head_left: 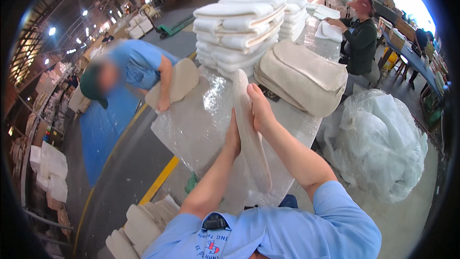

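Note:
A long beige cushion pad point(252, 151) with rounded ends stands on edge between my palms, above the plastic-covered table point(189, 117). My left hand point(233, 135) presses flat against its left side, fingers mostly hidden behind the pad. On the opposite side my right hand point(261, 110) lies along the pad, fingers together and pointing away from me. Just beyond my right hand is a stack of similar beige pads point(302, 74). Across the table's left corner, a co-worker in blue bends over another beige pad point(179, 81), one hand on its edge.
Tall stacks of folded white padding point(235, 31) fill the far side of the table. At the right stands a big clear plastic bag point(378, 144) of pale material. More beige pads point(143, 225) are piled low at my left. Another person sits at the far right.

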Demonstrator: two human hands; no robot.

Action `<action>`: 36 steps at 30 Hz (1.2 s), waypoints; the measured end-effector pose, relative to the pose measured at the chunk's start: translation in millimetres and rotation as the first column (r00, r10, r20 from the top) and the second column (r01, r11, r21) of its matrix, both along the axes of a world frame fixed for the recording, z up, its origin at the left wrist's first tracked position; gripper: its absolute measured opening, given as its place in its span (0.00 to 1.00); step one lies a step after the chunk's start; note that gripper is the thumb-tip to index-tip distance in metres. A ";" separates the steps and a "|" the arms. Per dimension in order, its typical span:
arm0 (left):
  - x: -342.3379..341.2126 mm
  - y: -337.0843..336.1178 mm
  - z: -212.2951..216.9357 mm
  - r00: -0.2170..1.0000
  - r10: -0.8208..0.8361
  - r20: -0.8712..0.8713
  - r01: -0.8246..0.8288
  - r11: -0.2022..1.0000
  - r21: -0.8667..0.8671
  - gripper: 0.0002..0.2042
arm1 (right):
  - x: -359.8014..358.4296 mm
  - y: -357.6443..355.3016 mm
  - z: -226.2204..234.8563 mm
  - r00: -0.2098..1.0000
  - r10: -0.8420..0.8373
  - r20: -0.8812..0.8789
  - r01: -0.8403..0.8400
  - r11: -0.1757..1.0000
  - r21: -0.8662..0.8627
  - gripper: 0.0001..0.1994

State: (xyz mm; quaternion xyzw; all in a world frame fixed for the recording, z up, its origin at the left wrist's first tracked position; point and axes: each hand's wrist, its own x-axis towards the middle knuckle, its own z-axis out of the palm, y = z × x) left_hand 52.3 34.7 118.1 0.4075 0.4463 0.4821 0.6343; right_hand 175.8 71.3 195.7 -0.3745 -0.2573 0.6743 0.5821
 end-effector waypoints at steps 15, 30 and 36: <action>7.8 -15.3 -98.1 0.967 0.084 0.242 -0.075 0.996 -0.048 0.33 | 14.1 -24.5 -164.4 0.956 0.218 0.195 -0.243 0.963 0.116 0.38; 50.4 -6.8 -126.2 0.977 0.211 -0.012 -0.210 0.976 0.061 0.36 | 16.2 -33.7 -271.0 0.971 0.232 -0.065 -0.229 0.972 0.049 0.35; 46.4 -6.0 -122.0 0.976 0.200 -0.088 -0.185 0.971 0.150 0.35 | 30.7 -36.5 -265.4 0.894 0.226 0.387 -0.290 0.950 0.115 0.34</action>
